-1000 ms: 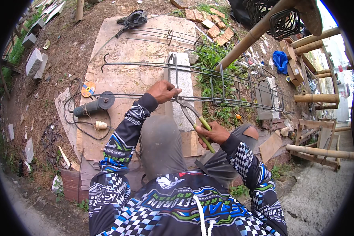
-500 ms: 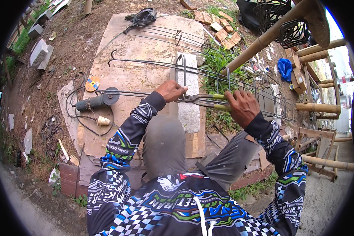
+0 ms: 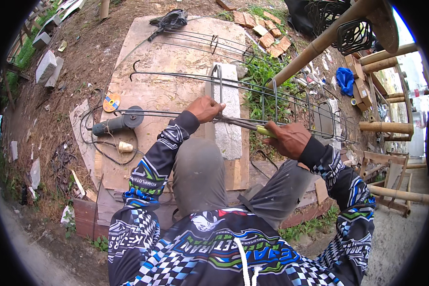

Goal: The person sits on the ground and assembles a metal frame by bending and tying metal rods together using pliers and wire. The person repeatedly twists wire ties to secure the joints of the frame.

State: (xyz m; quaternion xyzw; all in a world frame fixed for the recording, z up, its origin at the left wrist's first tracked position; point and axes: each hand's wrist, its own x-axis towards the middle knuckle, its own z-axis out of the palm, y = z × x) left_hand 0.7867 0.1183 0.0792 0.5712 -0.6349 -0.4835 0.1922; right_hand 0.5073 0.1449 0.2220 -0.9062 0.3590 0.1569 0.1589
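My right hand (image 3: 290, 138) is closed around the green grips of long-handled pincers (image 3: 245, 124), which point left. Their jaws meet the steel at the lower corner of a bent stirrup (image 3: 219, 90); what lies between them is too small to tell. Beside the jaws, my left hand (image 3: 206, 109) is closed with its fingers round the steel at that corner. The stirrup encircles the long bars of a rebar cage (image 3: 176, 74), whose hooked ends stick out to the left. Under the cage stands a pale block (image 3: 231, 138).
An angle grinder (image 3: 114, 125) with its cord lies left on a plywood sheet (image 3: 152, 95), near an orange disc (image 3: 111, 102). Bamboo poles (image 3: 319, 47) slant at the right. A second block (image 3: 325, 119) stands under the cage's far right. Broken bricks (image 3: 274, 42) lie at the back.
My right hand has turned and dropped slightly to the left. The pincers' handles, spread in view before, now appear close together and tilt down to the right. My left hand stays at the stirrup.
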